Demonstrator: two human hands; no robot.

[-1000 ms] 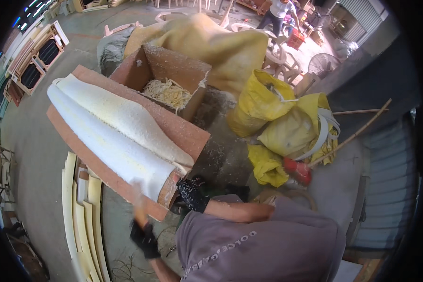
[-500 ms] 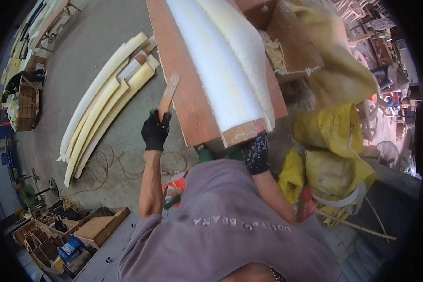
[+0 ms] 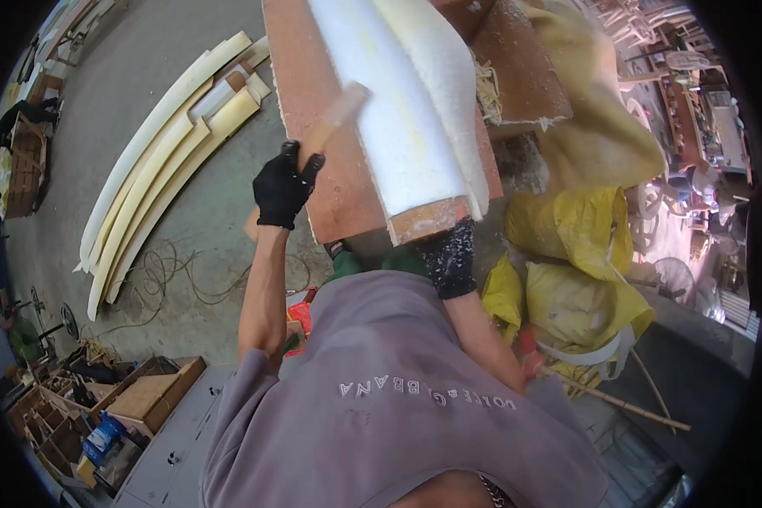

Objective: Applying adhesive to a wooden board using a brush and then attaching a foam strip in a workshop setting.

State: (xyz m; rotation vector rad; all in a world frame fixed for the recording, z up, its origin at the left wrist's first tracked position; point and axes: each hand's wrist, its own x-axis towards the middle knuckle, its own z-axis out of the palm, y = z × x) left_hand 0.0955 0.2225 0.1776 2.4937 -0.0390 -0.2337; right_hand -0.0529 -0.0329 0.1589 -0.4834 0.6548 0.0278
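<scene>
Grey floor (image 3: 214, 179) below, left hand (image 3: 281, 190) snug around wooden tool (image 3: 335, 115)

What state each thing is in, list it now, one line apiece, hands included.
Left hand, black-gloved, closed around a handle
Wooden-handled tool, gripped in the left hand, slanted, blurred
Brown board, partly covered
White padding, lying lengthwise over the board
End block, exposed at the padding's near end
Right hand, gloved, white-flecked, at the block; grip partly hidden
Brown box, open
Curved strips, lying bunched
Yellow sacks, slumped together
</scene>
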